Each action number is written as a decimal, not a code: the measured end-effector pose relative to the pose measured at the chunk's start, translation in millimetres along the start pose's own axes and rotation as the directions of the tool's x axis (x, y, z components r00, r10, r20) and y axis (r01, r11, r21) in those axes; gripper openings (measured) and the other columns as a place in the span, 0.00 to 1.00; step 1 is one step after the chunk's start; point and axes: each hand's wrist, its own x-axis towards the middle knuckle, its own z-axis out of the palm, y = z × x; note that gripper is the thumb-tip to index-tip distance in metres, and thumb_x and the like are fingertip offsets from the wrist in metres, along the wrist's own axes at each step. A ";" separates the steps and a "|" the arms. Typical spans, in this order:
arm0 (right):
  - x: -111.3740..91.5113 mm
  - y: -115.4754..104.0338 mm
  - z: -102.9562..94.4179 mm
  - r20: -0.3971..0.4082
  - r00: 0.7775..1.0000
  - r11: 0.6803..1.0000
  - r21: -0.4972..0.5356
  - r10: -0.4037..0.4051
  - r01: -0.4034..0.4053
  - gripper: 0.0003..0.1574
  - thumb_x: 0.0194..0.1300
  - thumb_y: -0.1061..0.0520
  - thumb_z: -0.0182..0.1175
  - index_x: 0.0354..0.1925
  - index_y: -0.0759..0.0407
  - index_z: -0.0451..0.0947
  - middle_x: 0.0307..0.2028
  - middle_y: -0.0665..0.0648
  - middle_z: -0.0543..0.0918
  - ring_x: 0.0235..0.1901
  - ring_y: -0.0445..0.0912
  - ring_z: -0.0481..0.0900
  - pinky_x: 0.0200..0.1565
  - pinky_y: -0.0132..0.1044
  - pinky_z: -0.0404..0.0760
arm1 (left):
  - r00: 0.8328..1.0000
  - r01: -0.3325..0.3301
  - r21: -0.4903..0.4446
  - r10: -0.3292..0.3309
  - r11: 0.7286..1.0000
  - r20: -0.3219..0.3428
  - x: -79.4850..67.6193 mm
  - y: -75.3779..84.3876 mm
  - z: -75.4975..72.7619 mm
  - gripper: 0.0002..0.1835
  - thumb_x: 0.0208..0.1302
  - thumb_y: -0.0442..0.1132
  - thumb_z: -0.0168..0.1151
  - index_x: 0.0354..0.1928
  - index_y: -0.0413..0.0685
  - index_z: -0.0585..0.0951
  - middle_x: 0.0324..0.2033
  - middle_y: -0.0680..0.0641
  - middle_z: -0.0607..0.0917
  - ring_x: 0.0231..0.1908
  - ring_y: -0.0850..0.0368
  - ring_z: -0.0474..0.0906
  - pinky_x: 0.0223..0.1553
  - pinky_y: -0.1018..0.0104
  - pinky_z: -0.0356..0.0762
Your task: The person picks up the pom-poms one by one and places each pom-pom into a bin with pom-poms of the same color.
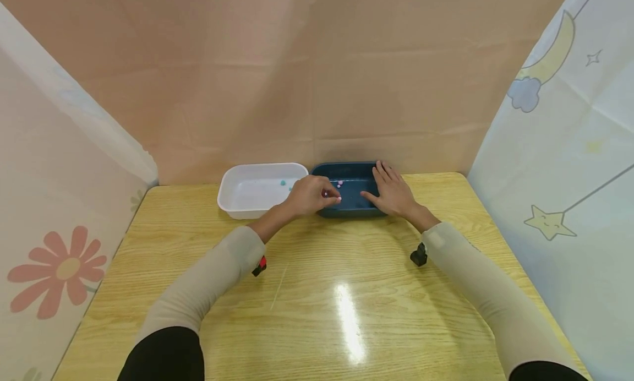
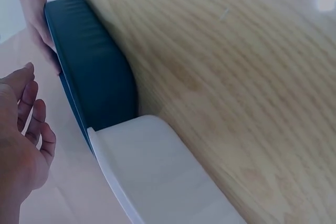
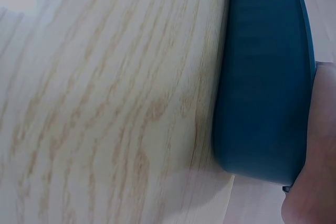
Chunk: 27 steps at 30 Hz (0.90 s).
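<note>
Over the near left part of a dark blue tray (image 1: 354,212), my left hand (image 1: 311,195) pinches a small pale pink ball (image 1: 339,199) between thumb and fingertips. A few other pink balls (image 1: 340,183) lie inside this tray. My right hand (image 1: 393,191) rests on the tray's right end with fingers spread, the fingertips at the back rim and the thumb reaching inside. In the left wrist view the left hand (image 2: 21,135) shows beside the tray's outer wall (image 2: 97,66), its fingers curled in. Just left stands a white tray (image 1: 238,211) with small teal balls (image 1: 283,183) in it.
Both trays stand side by side at the back edge of the wooden table (image 1: 317,315), against a tan backdrop (image 1: 317,83). Patterned white sheets (image 1: 569,150) hang at the left and right. Small dark devices (image 1: 419,255) show at both wrists.
</note>
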 end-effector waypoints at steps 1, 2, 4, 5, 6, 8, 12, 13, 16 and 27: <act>0.2 0.4 0.2 0.000 1.000 1.000 0.002 -0.001 0.001 0.59 0.80 0.32 0.51 0.83 0.72 0.42 0.84 0.71 0.41 0.84 0.65 0.39 0.81 0.60 0.42 | 1.000 0.011 0.005 -0.011 1.000 -0.003 1.3 -0.9 -0.9 0.08 0.70 0.49 0.73 0.43 0.56 0.95 0.34 0.57 0.87 0.28 0.64 0.77 0.26 0.69 0.74; 0.4 0.7 0.5 -0.001 1.000 1.000 0.003 -0.001 0.001 0.59 0.80 0.32 0.51 0.83 0.72 0.42 0.84 0.71 0.41 0.84 0.65 0.39 0.81 0.60 0.42 | 1.000 0.021 0.010 -0.021 1.000 -0.006 2.5 -1.8 -1.7 0.09 0.71 0.49 0.72 0.43 0.57 0.95 0.34 0.57 0.87 0.29 0.64 0.78 0.26 0.69 0.74; 0.7 1.3 0.9 -0.004 1.000 1.000 0.008 -0.002 0.002 0.59 0.80 0.32 0.51 0.83 0.72 0.43 0.84 0.71 0.41 0.84 0.65 0.39 0.81 0.60 0.42 | 0.999 0.043 0.018 -0.043 0.999 -0.014 5.0 -3.6 -3.4 0.09 0.70 0.50 0.73 0.43 0.57 0.95 0.34 0.56 0.87 0.29 0.63 0.78 0.26 0.68 0.75; 0.9 1.4 1.2 -0.006 1.000 1.000 0.006 -0.002 0.002 0.59 0.80 0.31 0.50 0.83 0.72 0.43 0.84 0.71 0.41 0.84 0.65 0.39 0.81 0.60 0.42 | 0.998 0.055 0.021 -0.054 0.998 -0.020 6.3 -4.6 -4.1 0.09 0.70 0.50 0.73 0.43 0.57 0.95 0.35 0.55 0.88 0.29 0.63 0.79 0.26 0.68 0.75; 1.2 1.7 1.7 -0.009 1.000 1.000 0.004 -0.002 0.002 0.59 0.80 0.31 0.50 0.83 0.72 0.43 0.84 0.71 0.42 0.84 0.65 0.39 0.81 0.60 0.42 | 0.998 0.064 0.025 -0.063 0.998 -0.026 7.8 -5.6 -4.6 0.09 0.70 0.50 0.73 0.43 0.56 0.95 0.35 0.55 0.88 0.29 0.62 0.79 0.26 0.67 0.75; 1.5 2.2 2.5 -0.014 1.000 1.000 -0.001 -0.004 0.004 0.59 0.80 0.30 0.50 0.83 0.72 0.44 0.84 0.71 0.42 0.84 0.65 0.39 0.81 0.60 0.43 | 0.996 0.083 0.028 -0.082 0.996 -0.035 10.5 -7.8 -5.4 0.09 0.70 0.50 0.73 0.43 0.56 0.95 0.37 0.54 0.89 0.30 0.62 0.80 0.26 0.67 0.76; 1.7 3.3 3.7 -0.013 1.000 1.000 -0.006 -0.007 0.007 0.59 0.80 0.30 0.49 0.83 0.71 0.44 0.84 0.70 0.42 0.84 0.64 0.39 0.81 0.60 0.44 | 0.992 0.122 0.036 -0.120 0.992 -0.049 15.9 -12.2 -6.2 0.09 0.70 0.50 0.73 0.44 0.56 0.95 0.37 0.53 0.90 0.30 0.61 0.80 0.25 0.66 0.75; 1.9 3.5 4.0 -0.012 1.000 1.000 -0.006 -0.007 0.007 0.59 0.80 0.30 0.49 0.83 0.71 0.44 0.84 0.70 0.41 0.84 0.64 0.39 0.81 0.60 0.43 | 0.990 0.132 0.037 -0.130 0.991 -0.052 17.2 -13.1 -6.3 0.09 0.70 0.50 0.73 0.44 0.56 0.95 0.37 0.54 0.90 0.30 0.61 0.80 0.25 0.66 0.75; 2.1 2.9 3.8 -0.012 1.000 1.000 0.000 -0.008 0.008 0.59 0.80 0.31 0.49 0.83 0.72 0.44 0.84 0.70 0.41 0.84 0.64 0.38 0.81 0.60 0.43 | 0.985 0.161 0.039 -0.159 0.986 -0.061 20.8 -15.6 -6.6 0.10 0.71 0.50 0.72 0.45 0.55 0.94 0.36 0.54 0.89 0.29 0.61 0.80 0.25 0.66 0.74; 0.6 1.5 3.2 -0.015 1.000 1.000 0.005 -0.005 0.005 0.58 0.80 0.33 0.52 0.83 0.72 0.45 0.84 0.70 0.42 0.84 0.64 0.39 0.82 0.57 0.38 | 0.951 0.294 0.009 -0.292 0.956 -0.101 34.1 -28.2 -5.1 0.09 0.71 0.48 0.72 0.44 0.55 0.95 0.39 0.54 0.93 0.37 0.57 0.84 0.35 0.57 0.80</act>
